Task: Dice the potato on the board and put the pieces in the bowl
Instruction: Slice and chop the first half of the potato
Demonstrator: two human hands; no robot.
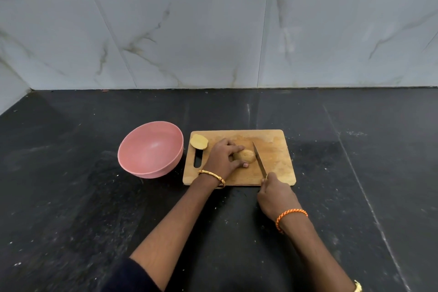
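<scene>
We are pinning potato half (pixel 245 156) under left grip (pixel 222 156) mid-board (pixel 275 149); right grip (pixel 276 193) is clasping knife (pixel 259 160), blade lying just right of potato, crossing its long axis. Second half (pixel 199 142) is resting beyond left grip; bowl (pixel 132 149) holding nothing.

Single view — a head-worn wide-angle camera, positioned above the near edge of the black countertop (pixel 71 197) and aimed forward and steeply down. Both forearms enter from the bottom edge of the frame. The wooden cutting board (pixel 275 156) sits mid-frame at close working range — the marble-tiled wall (pixel 189 38) fills the upper portion.
</scene>
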